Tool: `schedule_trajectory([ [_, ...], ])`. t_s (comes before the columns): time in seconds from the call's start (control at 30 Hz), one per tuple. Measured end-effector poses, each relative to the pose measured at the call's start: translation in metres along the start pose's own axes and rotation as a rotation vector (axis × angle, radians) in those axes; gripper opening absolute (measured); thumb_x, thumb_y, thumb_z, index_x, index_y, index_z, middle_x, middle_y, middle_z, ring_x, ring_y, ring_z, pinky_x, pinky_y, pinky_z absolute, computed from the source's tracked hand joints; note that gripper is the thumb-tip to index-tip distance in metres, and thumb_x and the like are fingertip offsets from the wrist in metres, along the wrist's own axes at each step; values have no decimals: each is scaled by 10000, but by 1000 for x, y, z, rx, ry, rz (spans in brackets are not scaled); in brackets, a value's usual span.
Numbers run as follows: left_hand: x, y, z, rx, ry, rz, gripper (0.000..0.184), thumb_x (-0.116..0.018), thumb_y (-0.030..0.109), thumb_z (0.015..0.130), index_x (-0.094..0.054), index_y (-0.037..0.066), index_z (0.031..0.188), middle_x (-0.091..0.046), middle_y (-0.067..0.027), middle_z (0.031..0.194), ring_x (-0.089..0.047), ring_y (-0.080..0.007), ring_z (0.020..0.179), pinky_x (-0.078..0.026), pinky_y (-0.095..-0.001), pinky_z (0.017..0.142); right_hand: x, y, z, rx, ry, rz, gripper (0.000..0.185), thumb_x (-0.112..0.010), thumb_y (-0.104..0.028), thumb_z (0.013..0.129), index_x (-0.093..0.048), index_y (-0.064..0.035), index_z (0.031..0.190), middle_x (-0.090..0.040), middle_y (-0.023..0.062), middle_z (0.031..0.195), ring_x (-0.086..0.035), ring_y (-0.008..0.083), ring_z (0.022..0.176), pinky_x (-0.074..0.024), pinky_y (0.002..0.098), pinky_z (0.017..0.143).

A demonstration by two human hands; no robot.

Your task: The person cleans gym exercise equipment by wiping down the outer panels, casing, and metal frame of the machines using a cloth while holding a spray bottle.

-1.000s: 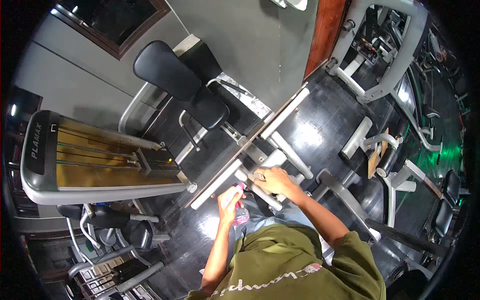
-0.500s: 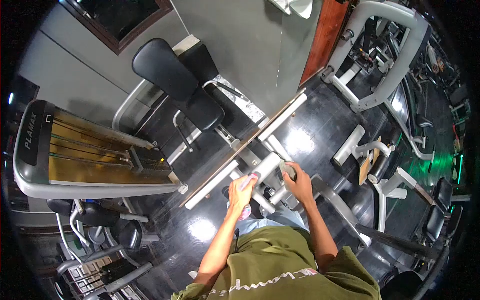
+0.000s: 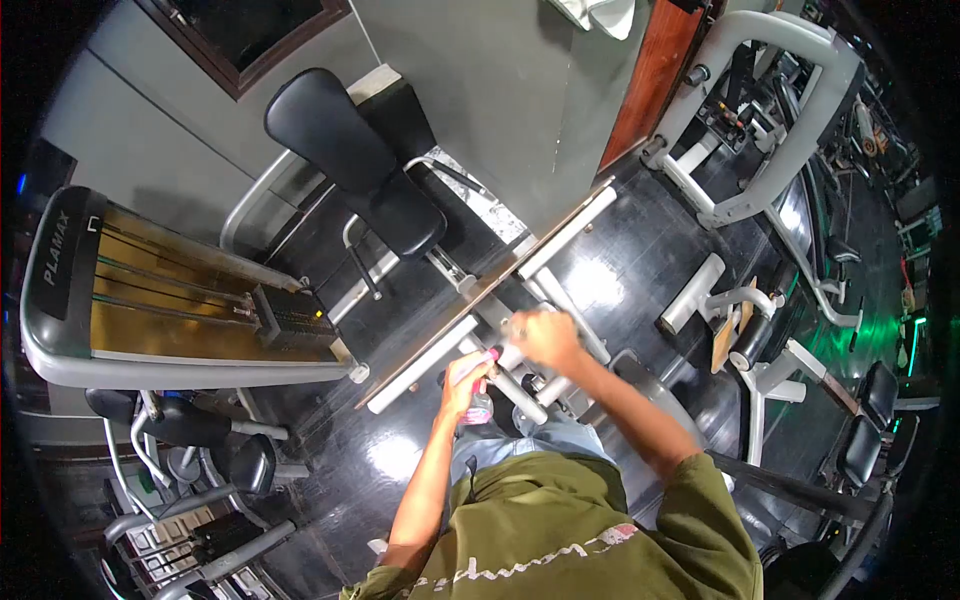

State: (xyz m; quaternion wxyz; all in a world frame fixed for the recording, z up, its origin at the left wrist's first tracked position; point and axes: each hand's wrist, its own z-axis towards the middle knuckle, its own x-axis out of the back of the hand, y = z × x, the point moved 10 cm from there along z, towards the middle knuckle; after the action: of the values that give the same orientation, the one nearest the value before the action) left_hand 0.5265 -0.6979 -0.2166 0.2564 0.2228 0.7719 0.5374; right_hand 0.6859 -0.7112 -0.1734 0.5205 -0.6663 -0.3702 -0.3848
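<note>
My left hand (image 3: 464, 382) is wrapped round a clear spray bottle (image 3: 478, 408) with a pink top and pinkish liquid, held upright in front of my body. My right hand (image 3: 545, 338) is closed over the white metal frame (image 3: 520, 390) of a machine, at its upper part. Motion blurs its fingers, and the cloth-like thing seen in it earlier is hidden now. A long thin panel edge (image 3: 490, 288) with white bars runs just beyond both hands.
A weight-stack machine (image 3: 190, 300) stands at the left, near a black padded seat (image 3: 345, 160). Grey-framed machines (image 3: 790, 120) fill the right side. A curved grey bar (image 3: 650, 395) lies close to my right forearm. More padded equipment (image 3: 190, 430) is at the lower left.
My right hand moved right onto a greyish cloth-like thing, then came back left across the white frame. My left hand still holds the bottle and has shifted slightly left and down. The view has shifted a little.
</note>
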Motion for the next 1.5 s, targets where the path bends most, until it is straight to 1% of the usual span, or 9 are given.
schedule_trajectory([
  [0.33, 9, -16, 2, 12, 5, 8, 279, -575, 266, 880, -642, -4, 879, -642, -75, 731, -530, -115, 509, -390, -244, 478, -46, -26, 49, -118, -352, -208, 525, -625, -564, 728, -746, -100, 944, -706, 163, 983, -684, 294, 957, -531, 400, 856],
  [0.73, 7, -15, -1, 17, -21, -98, 324, -562, 286, 871, -625, -30, 837, -645, -110, 742, -534, -136, 518, -406, -251, 497, -1, 26, -40, -194, 309, 261, 317, -647, -265, 829, -593, -201, 1134, -674, 77, 998, -669, 299, 831, -528, 412, 658],
  [0.93, 7, -7, -2, -1, -58, -35, 348, -573, 300, 858, -621, -43, 831, -652, -134, 752, -540, -143, 527, -419, -266, 502, -43, -15, -67, 23, 201, 161, 323, -581, -257, 882, -566, -187, 1197, -554, 82, 948, -622, 280, 876, -524, 443, 677],
  [1.07, 12, -16, -1, 33, -67, -14, 360, -556, 303, 853, -620, -51, 837, -651, -146, 752, -540, -147, 524, -427, -270, 504, -10, 69, -73, -443, 554, 465, 319, -534, -178, 935, -499, -67, 1232, -577, 169, 1141, -589, 373, 1006, -489, 479, 783],
  [1.17, 10, -12, -2, 34, -90, -22, 346, -566, 293, 847, -631, -46, 834, -655, -133, 750, -543, -140, 527, -427, -267, 507, -15, 61, -79, -410, 781, 480, 366, -488, -183, 977, -382, -10, 1281, -598, 266, 1065, -619, 390, 948, -486, 456, 792],
  [1.27, 11, -12, -1, 46, -93, -47, 338, -576, 281, 846, -642, -50, 834, -660, -122, 742, -548, -134, 530, -426, -256, 508, -82, 44, -86, -644, 445, 947, 419, -488, -201, 983, -314, 26, 1289, -573, 344, 1067, -598, 463, 988, -467, 470, 852],
  [1.33, 12, -12, 0, 49, -80, -49, 346, -574, 281, 847, -642, -58, 834, -662, -128, 739, -551, -138, 527, -426, -256, 503, -87, 13, -94, -467, 477, 870, 449, -508, -216, 974, -292, 19, 1290, -551, 372, 1104, -585, 489, 1008, -462, 475, 861],
  [1.37, 11, -12, 0, 55, -87, -45, 346, -574, 281, 847, -642, -58, 834, -662, -128, 739, -551, -138, 527, -426, -256, 503, -61, -4, -99, -294, 647, 695, 445, -519, -224, 965, -294, 1, 1277, -609, 331, 885, -630, 469, 757, -472, 513, 658],
  [1.5, 10, -4, 1, 35, -92, 23, 372, -556, 298, 840, -628, -67, 828, -656, -156, 748, -548, -159, 521, -428, -270, 503, -75, 29, -97, -543, 590, 1004, 419, -530, -245, 964, -302, -42, 1253, -627, 264, 804, -624, 432, 663, -466, 498, 614],
])
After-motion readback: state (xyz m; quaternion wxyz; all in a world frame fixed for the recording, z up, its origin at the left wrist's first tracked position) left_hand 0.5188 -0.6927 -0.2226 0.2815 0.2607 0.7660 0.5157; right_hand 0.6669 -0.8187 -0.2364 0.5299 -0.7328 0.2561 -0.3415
